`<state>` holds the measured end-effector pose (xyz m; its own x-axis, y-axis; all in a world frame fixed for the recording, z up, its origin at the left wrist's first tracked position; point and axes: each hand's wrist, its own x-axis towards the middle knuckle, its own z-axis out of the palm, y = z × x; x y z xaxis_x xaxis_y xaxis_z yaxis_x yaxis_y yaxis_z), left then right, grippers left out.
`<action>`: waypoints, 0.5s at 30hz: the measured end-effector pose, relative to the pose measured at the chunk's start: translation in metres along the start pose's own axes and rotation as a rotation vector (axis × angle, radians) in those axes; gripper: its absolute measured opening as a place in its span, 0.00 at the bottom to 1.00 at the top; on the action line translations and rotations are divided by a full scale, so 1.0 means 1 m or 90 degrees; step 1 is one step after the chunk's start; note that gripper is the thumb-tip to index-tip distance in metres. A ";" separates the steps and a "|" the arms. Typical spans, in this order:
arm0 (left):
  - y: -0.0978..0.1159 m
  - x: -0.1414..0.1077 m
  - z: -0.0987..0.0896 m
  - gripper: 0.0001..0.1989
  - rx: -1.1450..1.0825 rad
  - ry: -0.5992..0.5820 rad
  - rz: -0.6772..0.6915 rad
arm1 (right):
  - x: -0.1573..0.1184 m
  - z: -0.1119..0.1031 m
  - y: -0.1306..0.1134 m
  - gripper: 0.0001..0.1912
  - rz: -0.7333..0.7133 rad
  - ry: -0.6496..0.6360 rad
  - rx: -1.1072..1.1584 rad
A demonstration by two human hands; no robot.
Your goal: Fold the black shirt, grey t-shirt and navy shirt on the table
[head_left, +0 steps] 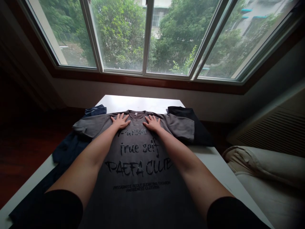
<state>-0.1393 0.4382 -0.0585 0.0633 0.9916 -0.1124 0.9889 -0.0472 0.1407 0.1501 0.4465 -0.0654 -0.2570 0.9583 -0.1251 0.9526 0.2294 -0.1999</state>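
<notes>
Both hands (137,123) on T-shirt (140,165) ("true self")

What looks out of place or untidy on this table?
The left sleeve of the grey T-shirt is creased. Dark garments hang over the table edges. Both hands, left hand and right hand, lie flat.

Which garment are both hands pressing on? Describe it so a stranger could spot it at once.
Below the wide window stands a white table. Spread flat along it, collar toward the window, lies the grey T-shirt, with the left hand and right hand flat beside its collar. Unlike the navy garment and black garment beside it, it bears black lettering.
</notes>
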 end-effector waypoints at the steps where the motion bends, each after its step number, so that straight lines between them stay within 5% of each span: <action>1: 0.000 0.002 0.000 0.39 -0.001 0.002 0.003 | 0.002 0.000 0.000 0.41 0.002 0.000 0.000; 15: -0.003 0.009 -0.001 0.41 0.002 0.048 -0.014 | 0.015 -0.004 0.004 0.41 0.025 0.019 0.000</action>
<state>-0.1419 0.4473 -0.0593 0.0319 0.9987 -0.0406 0.9904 -0.0261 0.1360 0.1503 0.4626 -0.0641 -0.2141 0.9712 -0.1043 0.9620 0.1911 -0.1952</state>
